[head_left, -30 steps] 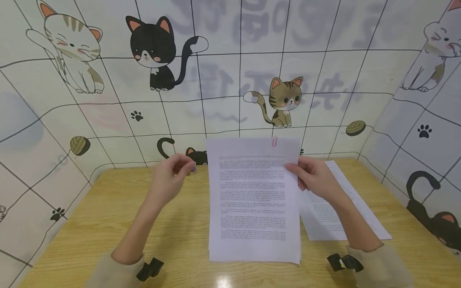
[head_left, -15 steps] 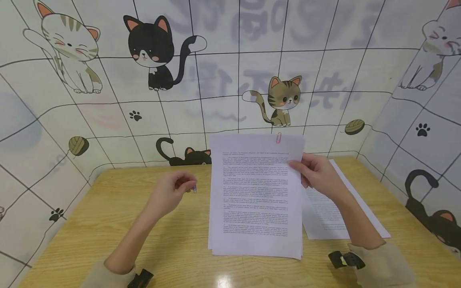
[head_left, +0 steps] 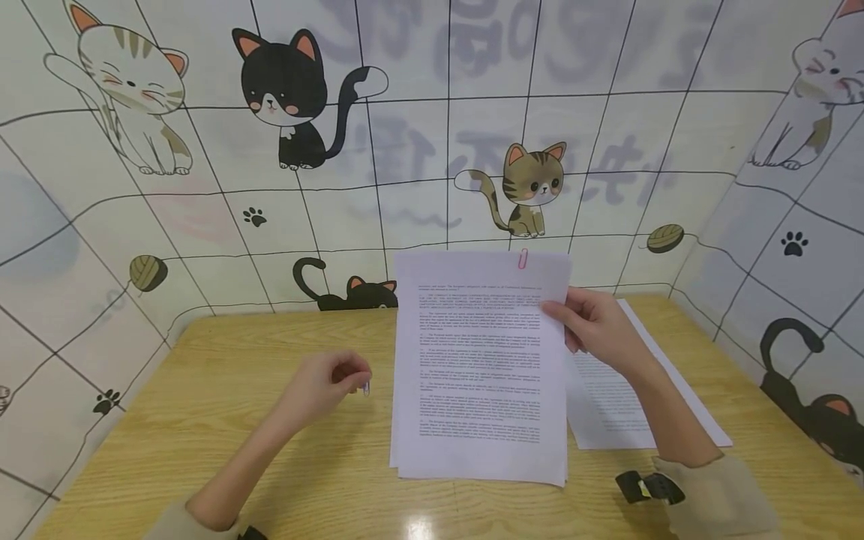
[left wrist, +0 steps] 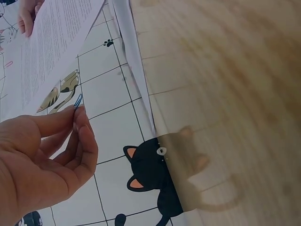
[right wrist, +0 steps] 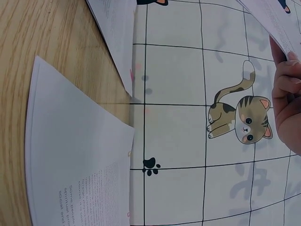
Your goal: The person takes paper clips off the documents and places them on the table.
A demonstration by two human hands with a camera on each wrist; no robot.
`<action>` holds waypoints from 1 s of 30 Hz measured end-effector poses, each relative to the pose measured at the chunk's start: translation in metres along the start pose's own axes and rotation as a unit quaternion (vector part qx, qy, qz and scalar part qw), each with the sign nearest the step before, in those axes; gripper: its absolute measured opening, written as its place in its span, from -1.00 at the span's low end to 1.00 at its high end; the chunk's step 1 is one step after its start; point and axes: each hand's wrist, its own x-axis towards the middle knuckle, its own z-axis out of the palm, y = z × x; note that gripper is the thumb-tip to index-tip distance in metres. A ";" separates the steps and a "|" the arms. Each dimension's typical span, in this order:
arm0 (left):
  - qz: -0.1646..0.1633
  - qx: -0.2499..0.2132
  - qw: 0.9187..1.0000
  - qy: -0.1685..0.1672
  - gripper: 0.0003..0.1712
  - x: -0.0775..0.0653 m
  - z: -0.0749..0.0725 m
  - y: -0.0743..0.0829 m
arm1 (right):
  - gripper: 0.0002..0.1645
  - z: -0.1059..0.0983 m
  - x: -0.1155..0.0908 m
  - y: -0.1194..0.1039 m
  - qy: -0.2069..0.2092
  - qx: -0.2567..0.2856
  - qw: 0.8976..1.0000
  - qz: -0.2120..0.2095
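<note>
In the head view my left hand (head_left: 324, 390) pinches a small bluish paper clip (head_left: 367, 388) between thumb and fingertips, above the table and left of the papers. The left wrist view shows this paper clip (left wrist: 78, 101) poking up from the fingertips. My right hand (head_left: 597, 326) grips the right edge of a printed sheaf of papers (head_left: 479, 375), thumb in front, holding it upright. A pink paper clip (head_left: 523, 259) sits on the sheaf's top edge, right of centre. Lower sheets stick out slightly at the bottom left.
Another printed stack of paper (head_left: 682, 420) lies on the wooden table (head_left: 202, 390) at the right, partly behind my right forearm. A wall covering (head_left: 418, 210) with cartoon cats rises at the back and sides of the table.
My left hand has come down with the paper clip, staying left of the papers. The right hand and sheaf shifted slightly right and up at first, then stayed still.
</note>
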 end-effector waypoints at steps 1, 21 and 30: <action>-0.003 -0.003 1.000 -0.004 -0.93 -0.001 0.000 -0.001 | -0.66 0.000 0.000 0.000 0.000 0.001 1.000 0.000; -0.025 -0.077 0.986 -0.145 -0.94 -0.018 -0.001 -0.019 | -0.67 -0.002 0.000 0.001 -0.002 -0.002 1.000 0.000; -0.012 -0.110 0.971 -0.210 -0.94 -0.024 -0.002 -0.021 | -0.68 -0.003 0.000 0.001 -0.004 -0.005 1.000 -0.011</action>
